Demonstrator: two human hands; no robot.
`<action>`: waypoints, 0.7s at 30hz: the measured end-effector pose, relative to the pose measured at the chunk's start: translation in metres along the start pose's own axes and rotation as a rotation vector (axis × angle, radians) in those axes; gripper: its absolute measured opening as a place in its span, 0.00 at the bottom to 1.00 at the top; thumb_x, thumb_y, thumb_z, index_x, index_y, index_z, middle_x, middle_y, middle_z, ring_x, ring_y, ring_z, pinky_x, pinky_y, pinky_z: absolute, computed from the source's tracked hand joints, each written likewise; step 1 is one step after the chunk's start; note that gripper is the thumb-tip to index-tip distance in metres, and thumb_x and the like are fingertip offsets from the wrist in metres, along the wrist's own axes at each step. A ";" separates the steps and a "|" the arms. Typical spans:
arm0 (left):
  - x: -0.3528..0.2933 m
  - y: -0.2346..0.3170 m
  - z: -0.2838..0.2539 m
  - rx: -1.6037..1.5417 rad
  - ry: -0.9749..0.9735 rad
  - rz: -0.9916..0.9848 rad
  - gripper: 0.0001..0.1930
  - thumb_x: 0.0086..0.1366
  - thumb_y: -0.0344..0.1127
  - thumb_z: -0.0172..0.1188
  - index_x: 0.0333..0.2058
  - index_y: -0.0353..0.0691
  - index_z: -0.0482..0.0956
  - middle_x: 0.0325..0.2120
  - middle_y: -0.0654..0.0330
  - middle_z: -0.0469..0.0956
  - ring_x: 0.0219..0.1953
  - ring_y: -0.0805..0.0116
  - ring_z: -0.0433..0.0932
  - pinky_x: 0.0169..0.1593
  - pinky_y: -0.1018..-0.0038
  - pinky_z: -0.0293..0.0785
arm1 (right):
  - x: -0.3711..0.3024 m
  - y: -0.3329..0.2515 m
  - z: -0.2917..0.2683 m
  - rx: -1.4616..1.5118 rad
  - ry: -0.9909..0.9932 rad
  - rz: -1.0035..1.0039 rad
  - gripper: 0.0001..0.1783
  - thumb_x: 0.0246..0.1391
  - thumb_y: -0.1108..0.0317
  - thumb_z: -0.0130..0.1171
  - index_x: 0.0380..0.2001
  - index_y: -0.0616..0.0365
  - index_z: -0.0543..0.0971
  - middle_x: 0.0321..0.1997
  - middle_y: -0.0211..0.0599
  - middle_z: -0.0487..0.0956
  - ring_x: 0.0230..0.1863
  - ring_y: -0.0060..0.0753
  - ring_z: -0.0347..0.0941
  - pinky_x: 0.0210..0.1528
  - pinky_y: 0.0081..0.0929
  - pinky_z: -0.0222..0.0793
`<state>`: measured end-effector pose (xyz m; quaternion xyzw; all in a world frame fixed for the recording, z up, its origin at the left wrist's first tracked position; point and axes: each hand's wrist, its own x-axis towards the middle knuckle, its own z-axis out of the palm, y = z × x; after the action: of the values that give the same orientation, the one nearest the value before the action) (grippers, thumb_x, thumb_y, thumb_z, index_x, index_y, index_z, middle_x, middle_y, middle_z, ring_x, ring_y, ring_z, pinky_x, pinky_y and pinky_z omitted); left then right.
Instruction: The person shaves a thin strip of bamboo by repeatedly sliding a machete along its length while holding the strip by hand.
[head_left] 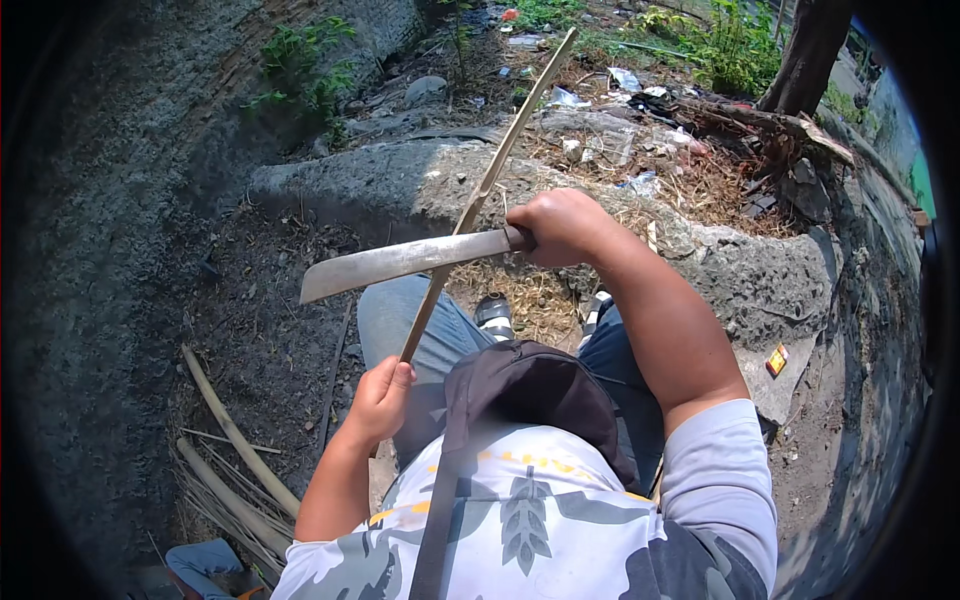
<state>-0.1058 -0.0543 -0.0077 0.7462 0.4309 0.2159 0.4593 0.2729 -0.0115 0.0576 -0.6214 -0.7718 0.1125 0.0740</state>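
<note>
My left hand (381,398) is closed round the lower end of a long, narrow wooden strip (510,135), which slants up and away to the right from above my left thigh. In my right hand (562,228) is the dark handle of a machete (400,264). Its broad, worn blade points left and lies across the strip, in front of it as seen from above. Near the blade the strip looks notched or shaved on one side. Whether the edge bites into the wood cannot be told.
A black bag (540,395) rests on my lap. Beyond my shoes runs a rough concrete ledge (350,180), with litter and dry straw behind it. A wall (110,230) rises at left. Long poles (235,430) lie at lower left, near another person's jeans-clad leg (205,560). A small yellow-red packet (777,360) lies at right.
</note>
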 end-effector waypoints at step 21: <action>0.018 0.018 0.009 0.051 -0.006 -0.009 0.17 0.80 0.43 0.50 0.36 0.36 0.76 0.19 0.64 0.69 0.24 0.74 0.66 0.29 0.71 0.65 | 0.012 0.056 0.011 0.313 -0.006 0.227 0.15 0.46 0.68 0.62 0.41 0.47 0.85 0.38 0.41 0.86 0.42 0.49 0.83 0.46 0.46 0.78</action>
<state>-0.0818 -0.0475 0.0021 0.7563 0.4384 0.2002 0.4424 0.3204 0.0106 0.0317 -0.6850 -0.6701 0.2407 0.1540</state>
